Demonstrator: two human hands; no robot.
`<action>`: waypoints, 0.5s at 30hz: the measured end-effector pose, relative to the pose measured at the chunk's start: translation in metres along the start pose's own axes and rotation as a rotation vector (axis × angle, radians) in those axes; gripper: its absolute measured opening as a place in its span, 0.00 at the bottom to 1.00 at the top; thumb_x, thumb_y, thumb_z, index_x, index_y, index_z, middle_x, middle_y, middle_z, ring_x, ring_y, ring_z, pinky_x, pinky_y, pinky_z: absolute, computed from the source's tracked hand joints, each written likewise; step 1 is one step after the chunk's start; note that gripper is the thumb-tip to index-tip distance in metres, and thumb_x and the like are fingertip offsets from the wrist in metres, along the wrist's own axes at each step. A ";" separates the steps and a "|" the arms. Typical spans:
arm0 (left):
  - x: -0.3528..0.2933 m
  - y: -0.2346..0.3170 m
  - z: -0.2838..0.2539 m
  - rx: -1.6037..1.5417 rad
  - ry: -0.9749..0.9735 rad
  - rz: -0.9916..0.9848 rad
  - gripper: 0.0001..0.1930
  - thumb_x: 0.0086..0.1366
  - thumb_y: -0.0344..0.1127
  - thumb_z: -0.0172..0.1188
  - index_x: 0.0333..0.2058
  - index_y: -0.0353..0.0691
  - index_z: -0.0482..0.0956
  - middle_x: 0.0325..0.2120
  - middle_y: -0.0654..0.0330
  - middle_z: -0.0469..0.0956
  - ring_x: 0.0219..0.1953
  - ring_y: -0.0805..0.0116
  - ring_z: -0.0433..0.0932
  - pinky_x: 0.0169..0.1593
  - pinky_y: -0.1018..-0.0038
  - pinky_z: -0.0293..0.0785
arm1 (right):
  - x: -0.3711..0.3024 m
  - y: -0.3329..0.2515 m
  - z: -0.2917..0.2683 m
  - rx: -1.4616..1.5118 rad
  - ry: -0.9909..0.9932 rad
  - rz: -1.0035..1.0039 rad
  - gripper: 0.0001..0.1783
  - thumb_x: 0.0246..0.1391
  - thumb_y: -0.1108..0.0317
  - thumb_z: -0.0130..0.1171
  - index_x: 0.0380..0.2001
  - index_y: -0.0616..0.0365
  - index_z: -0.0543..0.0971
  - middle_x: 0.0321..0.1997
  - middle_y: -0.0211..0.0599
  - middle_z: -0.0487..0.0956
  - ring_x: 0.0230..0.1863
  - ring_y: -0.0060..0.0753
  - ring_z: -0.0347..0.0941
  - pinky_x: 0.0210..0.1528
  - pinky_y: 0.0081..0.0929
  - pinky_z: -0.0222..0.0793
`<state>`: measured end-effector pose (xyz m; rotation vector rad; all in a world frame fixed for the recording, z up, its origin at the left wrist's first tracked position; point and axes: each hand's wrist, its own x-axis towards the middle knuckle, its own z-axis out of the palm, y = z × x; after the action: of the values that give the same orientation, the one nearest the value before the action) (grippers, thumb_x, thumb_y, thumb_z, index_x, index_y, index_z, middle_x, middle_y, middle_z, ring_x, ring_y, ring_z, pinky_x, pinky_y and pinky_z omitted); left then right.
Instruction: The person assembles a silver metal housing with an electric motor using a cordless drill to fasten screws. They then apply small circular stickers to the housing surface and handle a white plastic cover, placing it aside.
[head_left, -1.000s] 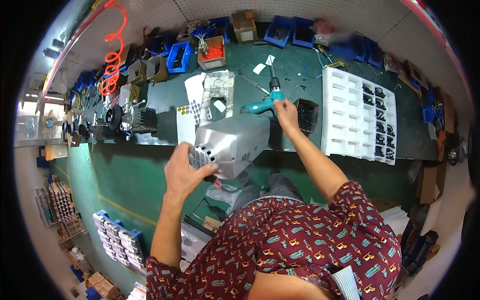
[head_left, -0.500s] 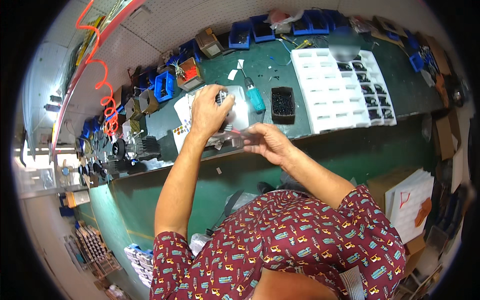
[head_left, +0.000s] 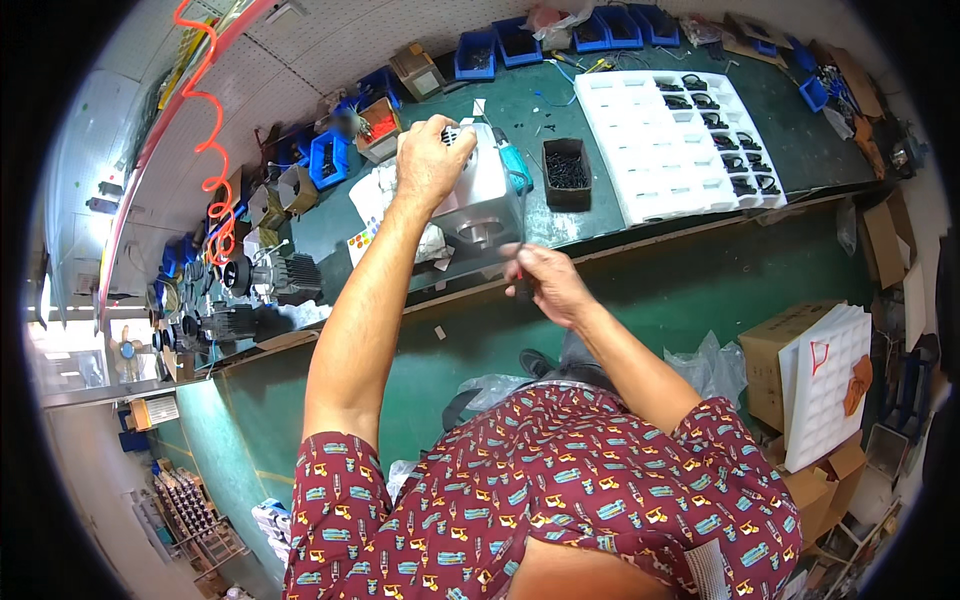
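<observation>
A silver-grey box-like housing (head_left: 482,212) stands near the front edge of the green workbench, with a short round boss on its near side. My left hand (head_left: 432,160) is closed over its top, beside a small ribbed part. Just right of the housing and in front of the bench edge is my right hand (head_left: 555,288), its fingers closed round a thin tool with a red and black handle (head_left: 521,282). The tool's tip cannot be made out. Behind the housing lies a teal power drill (head_left: 513,162), partly hidden by it.
An open box of small black parts (head_left: 567,175) stands right of the drill. Further right lies a white foam tray (head_left: 625,150) with black cabled parts in some pockets. Blue bins (head_left: 475,58) line the back. Finned motors (head_left: 285,275) stand at left; an orange coiled hose (head_left: 212,150) hangs there.
The housing now stands upright with its near side and boss showing. My right hand has drawn away from it, rightward and slightly toward me. My left hand is a little higher.
</observation>
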<state>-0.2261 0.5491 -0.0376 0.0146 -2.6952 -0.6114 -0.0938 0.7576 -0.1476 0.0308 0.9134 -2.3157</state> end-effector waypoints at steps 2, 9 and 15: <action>0.005 0.004 0.009 0.019 0.003 0.025 0.24 0.60 0.53 0.61 0.41 0.37 0.86 0.36 0.43 0.83 0.42 0.49 0.82 0.50 0.58 0.76 | 0.022 0.028 -0.017 -0.241 0.113 -0.016 0.17 0.69 0.62 0.56 0.51 0.64 0.79 0.34 0.31 0.79 0.37 0.21 0.75 0.38 0.24 0.76; 0.008 0.007 0.005 0.035 -0.089 -0.078 0.29 0.57 0.57 0.59 0.46 0.39 0.84 0.44 0.44 0.80 0.51 0.45 0.77 0.57 0.51 0.71 | 0.062 0.067 -0.003 -0.226 0.317 -0.070 0.13 0.66 0.59 0.60 0.35 0.59 0.78 0.32 0.32 0.81 0.32 0.23 0.77 0.30 0.25 0.80; 0.003 0.012 0.006 0.049 -0.012 -0.028 0.28 0.57 0.58 0.59 0.44 0.38 0.85 0.41 0.43 0.82 0.47 0.44 0.79 0.54 0.53 0.73 | 0.067 0.072 -0.001 -0.207 0.377 -0.063 0.12 0.65 0.61 0.61 0.37 0.60 0.77 0.34 0.37 0.82 0.33 0.28 0.82 0.29 0.27 0.82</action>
<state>-0.2302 0.5625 -0.0364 0.0620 -2.7250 -0.5553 -0.1064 0.6806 -0.2080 0.3667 1.3551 -2.3003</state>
